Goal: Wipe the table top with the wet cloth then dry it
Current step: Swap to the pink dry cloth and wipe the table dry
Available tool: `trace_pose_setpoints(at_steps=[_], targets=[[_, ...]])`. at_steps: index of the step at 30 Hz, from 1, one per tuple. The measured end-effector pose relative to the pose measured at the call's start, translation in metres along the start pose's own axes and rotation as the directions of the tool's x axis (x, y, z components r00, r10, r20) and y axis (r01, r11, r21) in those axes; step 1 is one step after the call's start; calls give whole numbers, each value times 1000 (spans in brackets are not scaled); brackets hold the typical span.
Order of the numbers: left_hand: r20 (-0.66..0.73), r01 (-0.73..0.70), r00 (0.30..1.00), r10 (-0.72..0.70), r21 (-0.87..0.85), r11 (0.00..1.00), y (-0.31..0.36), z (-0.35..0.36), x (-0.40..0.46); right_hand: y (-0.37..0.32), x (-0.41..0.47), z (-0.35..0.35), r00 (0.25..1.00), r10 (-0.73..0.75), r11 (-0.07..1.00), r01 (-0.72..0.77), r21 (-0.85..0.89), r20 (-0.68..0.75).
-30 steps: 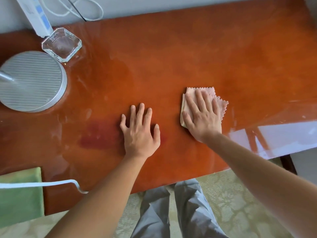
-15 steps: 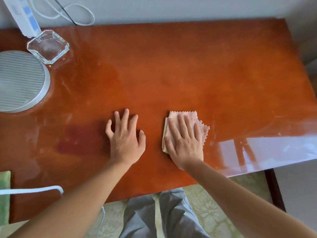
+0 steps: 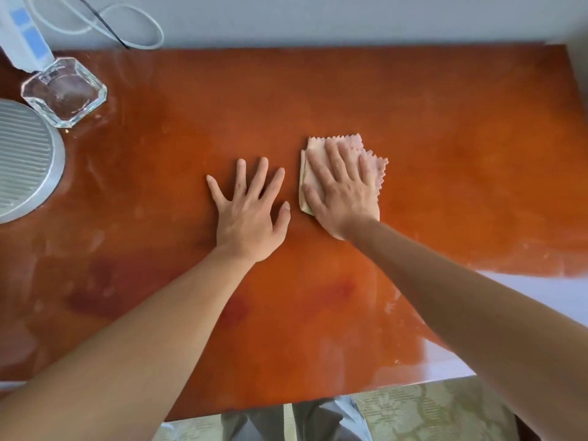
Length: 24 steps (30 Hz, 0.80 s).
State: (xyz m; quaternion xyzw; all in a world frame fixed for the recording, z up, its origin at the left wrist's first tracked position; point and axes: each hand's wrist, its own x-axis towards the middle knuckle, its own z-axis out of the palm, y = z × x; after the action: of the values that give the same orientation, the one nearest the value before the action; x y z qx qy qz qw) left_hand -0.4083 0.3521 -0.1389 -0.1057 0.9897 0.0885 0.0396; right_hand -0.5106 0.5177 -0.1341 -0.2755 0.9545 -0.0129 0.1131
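A glossy orange-brown table top [image 3: 445, 148] fills the view, with damp streaks and darker patches near the front left. A folded pink cloth [image 3: 372, 163] with a zigzag edge lies flat at the table's middle. My right hand [image 3: 343, 192] presses down on the cloth with straight fingers, covering most of it. Just to its left, my left hand [image 3: 251, 211] rests flat on the bare wood with fingers spread, holding nothing.
A square glass ashtray [image 3: 63, 93] sits at the back left, a round ribbed grey base [image 3: 22, 160] beside it at the left edge. A white device [image 3: 22, 33] and looped cables [image 3: 127, 23] lie by the wall. The table's front edge is near my legs.
My right hand has slid the cloth away from me toward the middle of the table. My left hand stays flat beside it. The view has shifted, and the green cloth at the front left has left the frame.
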Motion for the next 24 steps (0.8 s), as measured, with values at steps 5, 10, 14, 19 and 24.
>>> trace_pose_setpoints(at_steps=[5, 10, 14, 19, 24], targets=[[-5, 0, 1000, -1, -17, 1000, 2, -3, -2, -3, -16, -3, 1000, -31, 999, 30, 30, 2], [-1, 2, 1000, -2, -14, 1000, 2, -4, -2, -11, -67, 12, 997, -80, 995, 80, 64, -1], [7, 2, 1000, -2, -14, 1000, 2, -4, -2, -12, -61, 10, 998, -63, 996, 62, 61, 4], [0, 13, 1000, -13, -12, 1000, 3, -4, -1, -2, 0, -3, 999, -48, 998, 47, 32, 9], [-19, 20, 1000, -20, -7, 1000, 4, -3, -1, 2, 69, -16, 999, -34, 999, 34, 1, -29]])
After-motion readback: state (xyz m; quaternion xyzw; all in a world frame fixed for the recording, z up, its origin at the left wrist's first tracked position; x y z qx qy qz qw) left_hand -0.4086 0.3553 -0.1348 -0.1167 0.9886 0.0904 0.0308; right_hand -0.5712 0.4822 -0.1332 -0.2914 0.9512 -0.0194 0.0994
